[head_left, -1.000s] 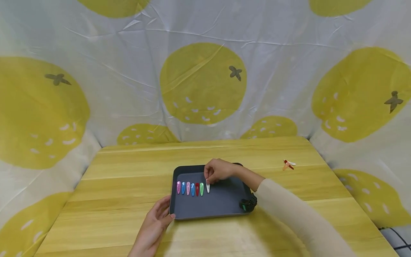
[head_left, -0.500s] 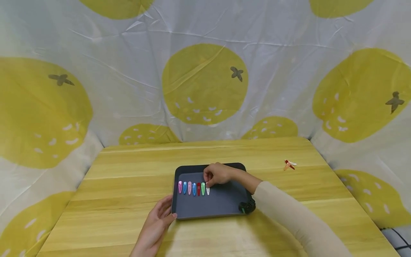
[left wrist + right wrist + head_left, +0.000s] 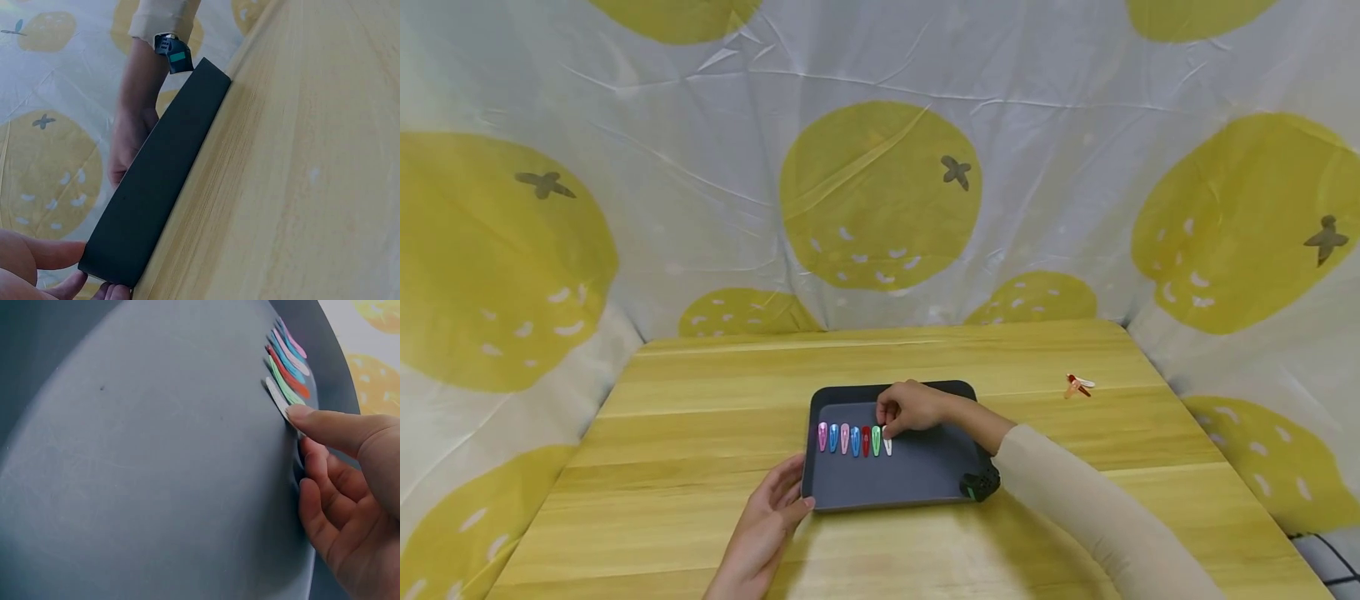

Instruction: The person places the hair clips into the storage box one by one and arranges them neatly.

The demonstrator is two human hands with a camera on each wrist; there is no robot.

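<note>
My right hand (image 3: 913,407) pinches the top end of a white hair clip (image 3: 889,448) low over the dark grey baking tray (image 3: 910,485). In the right wrist view the thumb lies on one end of the white clip (image 3: 277,397). To its left stand a green clip (image 3: 876,442), a red clip (image 3: 866,442) and several blue and pink clips (image 3: 833,438), all side by side in one row. My left hand (image 3: 767,521) grips the tray's near left corner, thumb on the rim. The left wrist view shows its fingertips against the tray's outer wall (image 3: 156,175).
A small pile of orange, red and white clips (image 3: 1078,387) lies on the wooden table (image 3: 700,383), to the right of the tray. A black wrist camera (image 3: 980,483) on the right forearm overlaps the tray's near right corner. Lemon-patterned cloth (image 3: 880,196) hangs behind and beside the table.
My right hand has brought the white clip left and slightly nearer, up beside the green clip, mostly in the first half second. The left hand keeps its grip on the tray.
</note>
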